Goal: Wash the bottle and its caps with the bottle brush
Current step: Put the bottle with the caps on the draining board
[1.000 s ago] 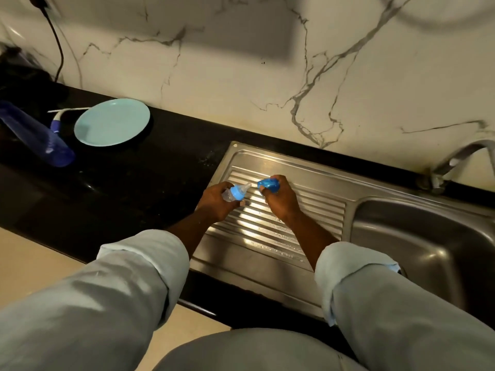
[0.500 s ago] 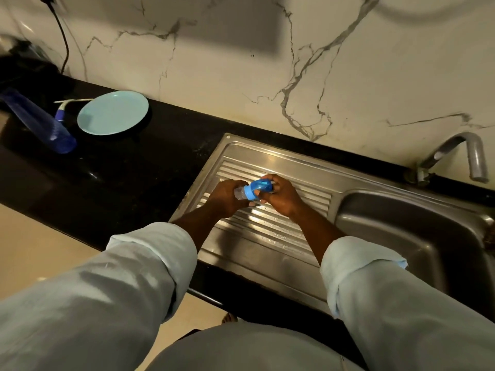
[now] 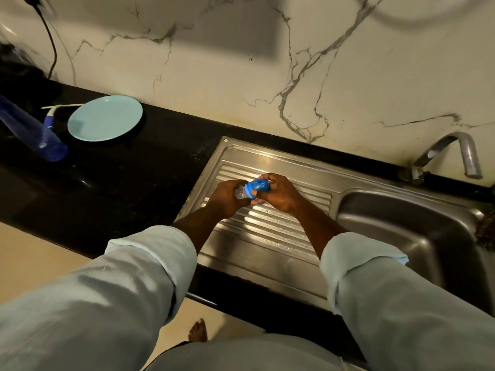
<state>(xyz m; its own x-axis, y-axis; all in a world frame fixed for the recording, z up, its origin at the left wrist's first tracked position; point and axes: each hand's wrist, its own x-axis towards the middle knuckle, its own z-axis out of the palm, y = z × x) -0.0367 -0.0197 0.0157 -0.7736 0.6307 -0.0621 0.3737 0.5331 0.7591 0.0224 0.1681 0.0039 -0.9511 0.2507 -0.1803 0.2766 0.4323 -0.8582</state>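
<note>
2 hands meet at frame centre over the drainboard [image 3: 267,231]: the left hand [image 3: 226,196] grips the clear bottle [image 3: 240,193], the right hand [image 3: 282,195] its blue cap [image 3: 258,186]. The bottle lies left-to-right, cap end toward the right hand.

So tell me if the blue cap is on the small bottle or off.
On: the blue cap meets the bottle with no gap. How tight, cannot tell.

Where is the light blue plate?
In the head view, the plate sits on the black counter at the far left, near the wall, right of the big blue bottle and left of the metal draining board.
</note>
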